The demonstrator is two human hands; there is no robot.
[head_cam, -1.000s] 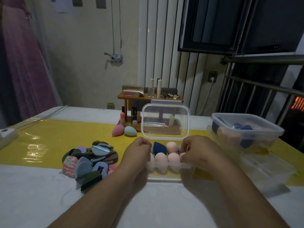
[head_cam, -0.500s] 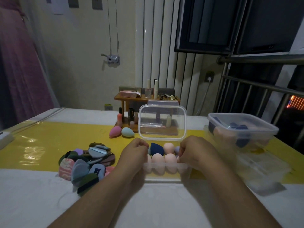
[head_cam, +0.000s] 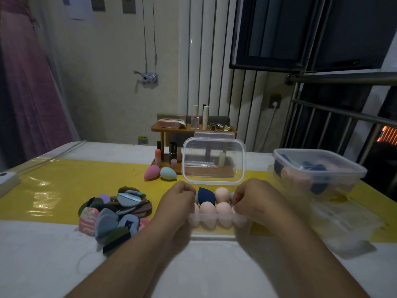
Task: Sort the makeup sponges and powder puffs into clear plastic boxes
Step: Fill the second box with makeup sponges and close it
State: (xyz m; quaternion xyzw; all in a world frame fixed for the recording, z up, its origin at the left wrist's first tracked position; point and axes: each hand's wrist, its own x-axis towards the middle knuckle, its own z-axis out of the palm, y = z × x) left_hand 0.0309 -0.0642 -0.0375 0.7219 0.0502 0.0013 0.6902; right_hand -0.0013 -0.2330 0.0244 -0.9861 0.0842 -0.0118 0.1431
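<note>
Gripping sponge box point(head_cam: 213, 235), seemingly: both hands point(head_cam: 176, 203) point(head_cam: 256, 201)

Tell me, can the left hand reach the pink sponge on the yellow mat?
Probably yes. The pink sponge lies in the open, just beyond the left hand, with bare yellow mat between them. The hand would have to let go of the open box.
</note>
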